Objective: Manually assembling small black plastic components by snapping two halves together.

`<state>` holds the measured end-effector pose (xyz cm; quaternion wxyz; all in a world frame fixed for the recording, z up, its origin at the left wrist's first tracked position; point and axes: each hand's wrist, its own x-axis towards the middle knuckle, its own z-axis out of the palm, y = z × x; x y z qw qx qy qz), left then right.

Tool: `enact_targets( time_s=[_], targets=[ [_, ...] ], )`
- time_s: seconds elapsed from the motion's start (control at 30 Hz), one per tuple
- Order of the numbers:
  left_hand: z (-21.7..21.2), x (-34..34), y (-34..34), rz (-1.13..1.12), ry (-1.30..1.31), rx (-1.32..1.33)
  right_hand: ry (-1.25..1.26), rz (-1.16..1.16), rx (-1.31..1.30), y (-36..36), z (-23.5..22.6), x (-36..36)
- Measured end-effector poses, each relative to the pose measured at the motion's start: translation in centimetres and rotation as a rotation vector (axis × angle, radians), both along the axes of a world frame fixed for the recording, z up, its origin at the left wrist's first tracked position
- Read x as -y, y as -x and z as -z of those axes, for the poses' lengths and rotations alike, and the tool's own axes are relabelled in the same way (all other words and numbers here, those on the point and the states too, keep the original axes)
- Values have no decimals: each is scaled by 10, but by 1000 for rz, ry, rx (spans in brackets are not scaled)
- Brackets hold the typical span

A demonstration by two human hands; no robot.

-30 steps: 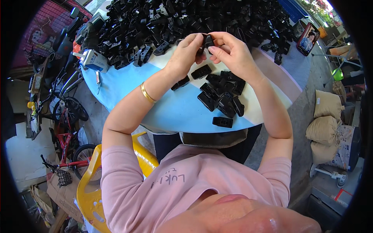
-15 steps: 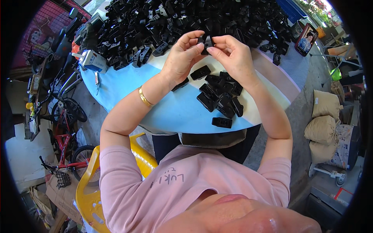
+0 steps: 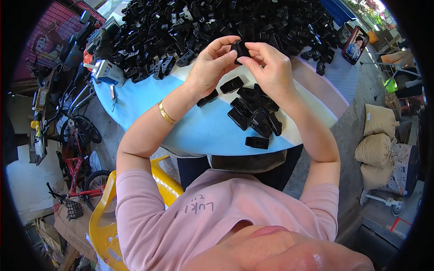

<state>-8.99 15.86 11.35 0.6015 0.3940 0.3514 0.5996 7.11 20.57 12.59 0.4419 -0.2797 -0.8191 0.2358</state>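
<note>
Between my two hands, over the near side of a big heap, is a small black plastic part. The thumb and fingers of my left hand pinch its left side. My right hand grips its right side with thumb and forefinger. Its exact kind cannot be made out, as fingertips cover its edges. Below my hands, several similar black plastic pieces lie in a small pile on the cloth. One single piece lies just above that pile, and another rests near the table's front edge.
A large heap of black parts covers the table's far side. The blue and cream tablecloth holds a blue-white box at left and a propped phone at right. A yellow chair and red bicycle stand left; sacks lie right.
The black part has turned slightly between my fingers, and my right thumb and fingers have shifted a little left along it. The pieces on the cloth look the same.
</note>
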Motion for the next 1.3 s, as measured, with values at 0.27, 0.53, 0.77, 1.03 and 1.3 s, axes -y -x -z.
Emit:
enact_targets(
  time_s=[0.27, 0.53, 0.77, 1.03, 1.3],
  targets=[
    [0, 3, -3, -121, 17, -62, 116, -107, -72, -6, -10, -8],
    [-1, 0, 7, -113, -318, -1201, 103, 185, 506, -46, -23, -37],
    [-11, 11, -5, 138, -154, -1210, -252, 297, 872, -29, -2, -21],
    [6, -6, 2, 33, 111, -399, 194, 17, 255, -29, -23, -20],
    [5, -8, 11, -43, 173, 43, -472, -137, 235, 7, -3, -21]
  ],
)
